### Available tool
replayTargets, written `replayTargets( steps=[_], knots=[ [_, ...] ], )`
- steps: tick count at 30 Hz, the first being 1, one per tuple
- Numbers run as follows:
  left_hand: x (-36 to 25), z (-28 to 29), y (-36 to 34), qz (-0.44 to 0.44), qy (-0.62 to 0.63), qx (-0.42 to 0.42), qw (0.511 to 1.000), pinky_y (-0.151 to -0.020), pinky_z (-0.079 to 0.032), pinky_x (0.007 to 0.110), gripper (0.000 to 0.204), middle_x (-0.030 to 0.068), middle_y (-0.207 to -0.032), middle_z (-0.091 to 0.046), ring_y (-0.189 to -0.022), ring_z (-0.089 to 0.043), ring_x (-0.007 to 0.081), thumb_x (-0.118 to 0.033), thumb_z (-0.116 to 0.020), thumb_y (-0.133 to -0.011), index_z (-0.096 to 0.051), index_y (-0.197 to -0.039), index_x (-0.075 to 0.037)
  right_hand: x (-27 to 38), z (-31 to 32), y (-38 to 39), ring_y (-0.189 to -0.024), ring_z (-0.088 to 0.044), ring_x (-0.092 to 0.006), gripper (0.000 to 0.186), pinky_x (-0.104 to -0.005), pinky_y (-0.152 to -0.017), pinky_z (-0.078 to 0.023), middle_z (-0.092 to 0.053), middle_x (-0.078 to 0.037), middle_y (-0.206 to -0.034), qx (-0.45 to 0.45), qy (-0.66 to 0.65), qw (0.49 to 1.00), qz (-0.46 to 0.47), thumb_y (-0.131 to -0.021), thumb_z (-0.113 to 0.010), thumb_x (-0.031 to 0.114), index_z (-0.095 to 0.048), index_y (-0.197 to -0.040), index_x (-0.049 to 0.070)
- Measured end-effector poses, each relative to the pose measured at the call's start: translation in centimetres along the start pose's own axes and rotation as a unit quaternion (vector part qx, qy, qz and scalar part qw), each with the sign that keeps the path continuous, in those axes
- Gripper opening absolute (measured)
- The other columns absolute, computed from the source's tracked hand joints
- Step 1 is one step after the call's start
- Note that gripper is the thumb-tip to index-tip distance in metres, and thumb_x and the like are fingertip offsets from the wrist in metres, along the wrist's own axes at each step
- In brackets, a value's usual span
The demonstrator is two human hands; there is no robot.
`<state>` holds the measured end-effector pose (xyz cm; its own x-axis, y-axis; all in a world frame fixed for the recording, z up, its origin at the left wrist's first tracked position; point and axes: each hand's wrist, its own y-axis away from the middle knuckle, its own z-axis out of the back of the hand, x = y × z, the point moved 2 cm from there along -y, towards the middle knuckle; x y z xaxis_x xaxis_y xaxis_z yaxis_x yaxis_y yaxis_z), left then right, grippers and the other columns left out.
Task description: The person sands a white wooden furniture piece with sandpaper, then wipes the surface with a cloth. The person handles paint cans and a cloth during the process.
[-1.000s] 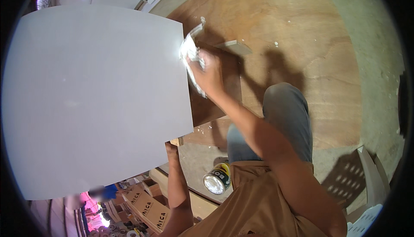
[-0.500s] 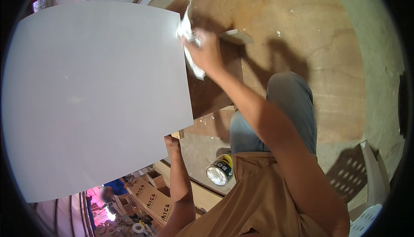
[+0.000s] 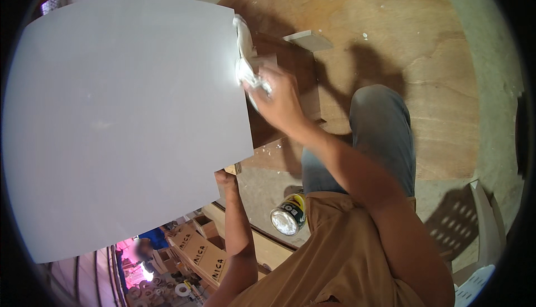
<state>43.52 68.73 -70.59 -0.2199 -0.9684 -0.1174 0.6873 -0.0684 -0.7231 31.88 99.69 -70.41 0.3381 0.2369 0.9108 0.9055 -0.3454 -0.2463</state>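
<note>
Head view only. Big white panel [image 3: 123, 122] fills the left half, from about 8 to 12 o'clock. Its right edge runs near-vertical down the centre, and its long axis runs roughly 12 to 6.

Right hand [image 3: 279, 100] sits just right of centre-top, at the panel's right edge near the upper corner. Its fingers are clamped on a crumpled white rag [image 3: 245, 64]. The rag bunches up toward 12 o'clock from the hand, pressed against or just touching the panel edge; exact contact is hard to tell. Rag and edge lie at 10–11 o'clock from the knuckles. This hand is the nearer one to the upper edge.

Left hand [image 3: 226, 179] is below centre, at the panel's lower right corner, about 6 o'clock from the right hand. Its fingers are curled at the corner, apparently gripping the underside. The panel hides most of them, so I cannot tell how tight the grip is.

Small grey block [image 3: 308, 40] lies on the plywood sheet [image 3: 402, 44] at 1 o'clock from the right hand, apart from it.

Containers: a round tin [image 3: 287, 215] is on the floor at 6 o'clock, beside the person's knee. It lies tilted with its shiny end toward the camera; contents not visible. Brown cardboard boxes [image 3: 198, 254] are stacked at 7 o'clock; contents not readable. White plastic chair [image 3: 483, 234] sits at 4 o'clock by the rim. Another person is partly visible at 7 o'clock, well away.
</note>
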Motion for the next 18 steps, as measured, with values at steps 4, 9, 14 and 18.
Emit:
replayTargets(
  steps=[4, 9, 14, 18],
  knots=[
    [-1.6, 0.3, -0.6, 0.109, 0.119, 0.038, 0.986, -0.095, -0.044, 0.043, 0.05, 0.0186, -0.122, -0.057, -0.11, -0.056, 0.0323, -0.036, -0.035, -0.103, -0.055, -0.121, 0.005, 1.0, -0.2, 4.3, -0.086, -0.064, -0.0387, 0.016, -0.0439, -0.071, -0.051, -0.064, -0.019, -0.093, -0.025, -0.032, 0.996, 0.083, -0.077, -0.068, 0.005, -0.065, -0.091, -0.003],
    [-2.6, -0.9, -1.7, 0.095, 0.131, 0.019, 0.987, -0.089, -0.046, 0.044, 0.052, 0.0193, -0.115, -0.054, -0.102, -0.056, 0.0304, -0.035, -0.033, -0.101, -0.058, -0.112, 0.009, -0.2, 0.4, -2.0, -0.077, -0.062, -0.0387, 0.017, -0.0417, -0.067, -0.049, -0.062, -0.018, -0.08, -0.011, 0.025, 0.999, 0.027, -0.078, -0.069, 0.008, -0.065, -0.088, -0.004],
    [-2.4, -0.7, -0.8, 0.094, 0.138, -0.011, 0.986, -0.089, -0.046, 0.043, 0.051, 0.0196, -0.11, -0.057, -0.099, -0.058, 0.0312, -0.033, -0.033, -0.1, -0.057, -0.114, 0.01, 0.4, 0.0, 2.7, -0.08, -0.064, -0.0338, 0.016, -0.0388, -0.071, -0.051, -0.066, -0.018, -0.091, -0.002, 0.002, 0.997, 0.08, -0.08, -0.069, 0.007, -0.064, -0.088, -0.005],
    [-2.1, -1.0, -1.2, 0.097, 0.143, -0.002, 0.985, -0.088, -0.047, 0.044, 0.051, 0.0221, -0.109, -0.06, -0.101, -0.058, 0.0345, -0.032, -0.032, -0.099, -0.056, -0.116, 0.01, -0.1, 0.4, -2.6, -0.089, -0.065, -0.037, 0.024, -0.0414, -0.081, -0.051, -0.068, -0.018, -0.102, 0.0, 0.006, 0.999, 0.041, -0.077, -0.069, 0.008, -0.069, -0.099, -0.003]
  ],
)
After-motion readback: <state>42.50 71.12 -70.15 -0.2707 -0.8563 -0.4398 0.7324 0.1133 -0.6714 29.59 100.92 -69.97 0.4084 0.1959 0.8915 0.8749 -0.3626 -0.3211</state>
